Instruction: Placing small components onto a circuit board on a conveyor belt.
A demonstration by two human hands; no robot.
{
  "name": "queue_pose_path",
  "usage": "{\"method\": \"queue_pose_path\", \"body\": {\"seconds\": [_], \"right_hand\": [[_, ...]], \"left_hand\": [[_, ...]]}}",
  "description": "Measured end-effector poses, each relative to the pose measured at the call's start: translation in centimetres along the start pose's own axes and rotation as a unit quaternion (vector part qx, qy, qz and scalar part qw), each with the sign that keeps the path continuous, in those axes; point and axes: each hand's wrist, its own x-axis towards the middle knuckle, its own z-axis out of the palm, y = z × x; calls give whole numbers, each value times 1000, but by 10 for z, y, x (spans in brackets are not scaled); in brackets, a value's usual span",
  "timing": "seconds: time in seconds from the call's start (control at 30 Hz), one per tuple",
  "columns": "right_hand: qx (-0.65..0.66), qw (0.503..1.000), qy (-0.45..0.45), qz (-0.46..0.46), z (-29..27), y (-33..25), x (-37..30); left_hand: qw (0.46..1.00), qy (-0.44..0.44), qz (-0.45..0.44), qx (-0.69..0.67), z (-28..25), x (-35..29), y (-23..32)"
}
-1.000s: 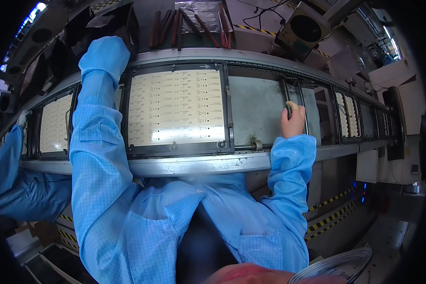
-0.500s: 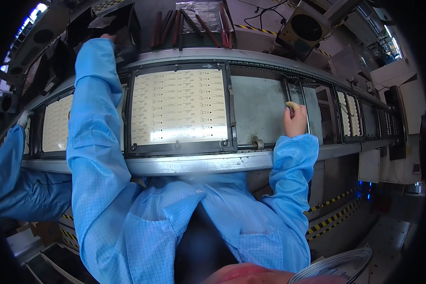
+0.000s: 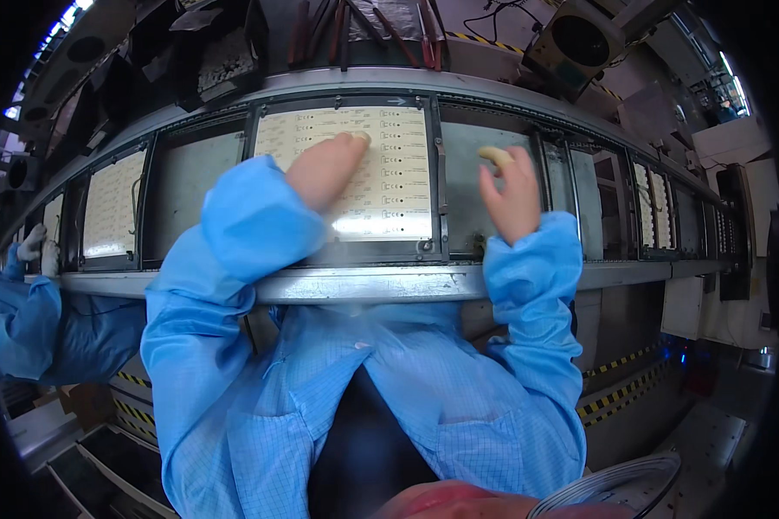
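My left hand (image 3: 327, 170) is over a cream panel (image 3: 404, 186) with rows of dark printed marks, set in a dark frame. Its fingers are drawn together, and anything between them is hidden. To the right of that frame is my right hand (image 3: 512, 197), above a bare grey plate (image 3: 467, 138). A pale finger cot covers one of its bent fingers. Its thumb and fingers stand apart, and nothing shows between them. Beyond the rail, a black bin (image 3: 255, 39) holds many small whitish pieces (image 3: 225, 65).
A metal rail (image 3: 381, 285) runs along my side of the conveyor line. Another framed cream panel (image 3: 112, 208) lies to the left. A co-worker's gloved hands (image 3: 41, 246) are at the far left. Dark red bars (image 3: 301, 30) lie beyond the line, near a boxy device (image 3: 576, 39).
My left hand has come back from the black bin to the cream panel. My right hand has shifted left, off the dark crossbar. The co-worker's hands have moved more into view.
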Motion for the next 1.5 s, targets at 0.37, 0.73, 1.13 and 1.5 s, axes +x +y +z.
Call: {"method": "queue_pose_path", "body": {"seconds": [0.37,0.73,1.13,1.5], "right_hand": [[51,950,-301,-62,55,-48,51],[-9,945,-323,-46,69,-49,57],[0,941,-336,45,65,-58,56],[43,954,-288,73,81,-40,89]], "left_hand": [[981,26,15,-193,-20,-22,-16],[941,7,-171,-292,-38,-23,-41],[989,6,-13,-149,-1,6,-48],[904,82,-171,-384,-32,-7,-88]]}}
